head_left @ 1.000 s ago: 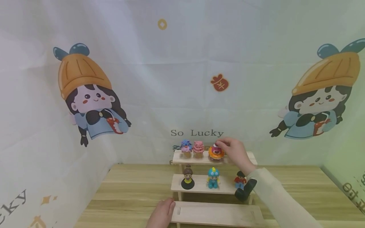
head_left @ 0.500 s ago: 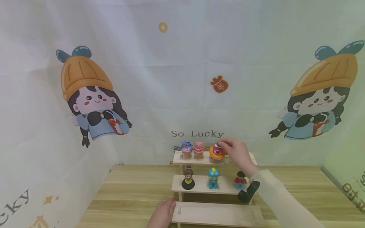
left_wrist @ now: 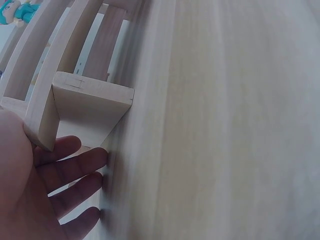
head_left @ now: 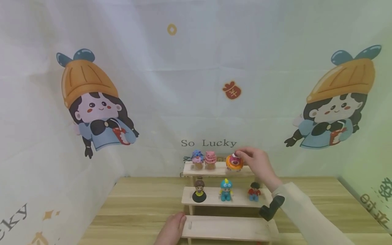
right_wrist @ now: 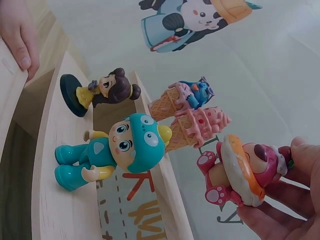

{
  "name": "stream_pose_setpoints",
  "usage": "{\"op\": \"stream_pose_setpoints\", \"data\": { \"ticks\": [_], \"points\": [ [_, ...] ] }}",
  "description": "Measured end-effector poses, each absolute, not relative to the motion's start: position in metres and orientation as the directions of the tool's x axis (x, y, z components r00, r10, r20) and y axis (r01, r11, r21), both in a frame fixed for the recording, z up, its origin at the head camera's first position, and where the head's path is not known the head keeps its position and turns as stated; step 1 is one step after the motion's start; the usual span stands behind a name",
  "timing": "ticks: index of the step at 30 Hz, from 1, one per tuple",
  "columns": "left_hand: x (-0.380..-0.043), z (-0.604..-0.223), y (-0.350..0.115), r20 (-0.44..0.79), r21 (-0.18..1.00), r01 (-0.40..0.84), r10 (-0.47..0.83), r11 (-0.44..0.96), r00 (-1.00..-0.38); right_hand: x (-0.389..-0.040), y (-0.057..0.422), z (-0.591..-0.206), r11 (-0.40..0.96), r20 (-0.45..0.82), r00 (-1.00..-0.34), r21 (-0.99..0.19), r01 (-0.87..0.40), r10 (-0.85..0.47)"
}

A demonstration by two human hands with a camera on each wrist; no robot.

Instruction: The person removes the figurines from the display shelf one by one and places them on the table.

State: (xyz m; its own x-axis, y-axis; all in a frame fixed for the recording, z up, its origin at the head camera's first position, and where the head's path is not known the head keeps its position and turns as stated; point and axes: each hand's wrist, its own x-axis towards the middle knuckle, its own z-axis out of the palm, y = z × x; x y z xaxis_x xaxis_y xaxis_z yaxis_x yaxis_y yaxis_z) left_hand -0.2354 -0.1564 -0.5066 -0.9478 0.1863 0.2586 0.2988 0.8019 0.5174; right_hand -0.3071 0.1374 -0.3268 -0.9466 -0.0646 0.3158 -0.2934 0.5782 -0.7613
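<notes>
My right hand (head_left: 257, 166) pinches a pink bear figurine (right_wrist: 245, 170) in an orange-and-white swim ring by its top, at the upper step. Whether its feet touch the wood cannot be told. To its left stand a blue ice-cream-cone figurine (head_left: 197, 160) and a pink one (head_left: 210, 160). My left hand (head_left: 170, 228) holds the lower left corner of the wooden tiered stand (head_left: 229, 228), thumb side above and fingers below, as the left wrist view shows (left_wrist: 65, 180).
On the middle step stand a brown-haired doll on a black base (head_left: 199, 191), a teal-suited doll (head_left: 226, 190) and a red-jacketed figure (head_left: 254, 192). A wood-grain table (head_left: 137, 204) lies under the stand. A printed cloth (head_left: 159, 102) hangs behind.
The bear figurine has shifted a little to the right along the top step with my right hand, away from the ice-cream cones. My left hand stays at the stand's corner.
</notes>
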Motion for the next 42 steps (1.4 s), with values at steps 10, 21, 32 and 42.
{"op": "stream_pose_setpoints", "data": {
  "ticks": [10, 21, 32, 42],
  "points": [
    [-0.234, -0.507, -0.157, 0.253, 0.520, 0.292, 0.182, 0.803, -0.950, -0.292, 0.143, -0.325, 0.567, 0.330, -0.940, -0.760, -0.319, -0.086],
    [-0.234, -0.508, -0.157, 0.251, 0.515, 0.292, 0.184, 0.806, -0.950, -0.268, 0.148, -0.326, 0.527, 0.307, -0.942, -0.783, -0.330, -0.134],
    [-0.231, -0.504, -0.155, 0.196, 0.552, 0.241, 0.157, 0.798, -0.968, -0.240, 0.151, -0.328, 0.535, 0.291, -0.939, -0.771, -0.345, -0.185],
    [-0.230, -0.502, -0.155, 0.217, 0.549, 0.261, 0.166, 0.794, -0.962, -0.217, 0.153, -0.339, 0.530, 0.237, -0.949, -0.788, -0.314, -0.210]
  ]
}}
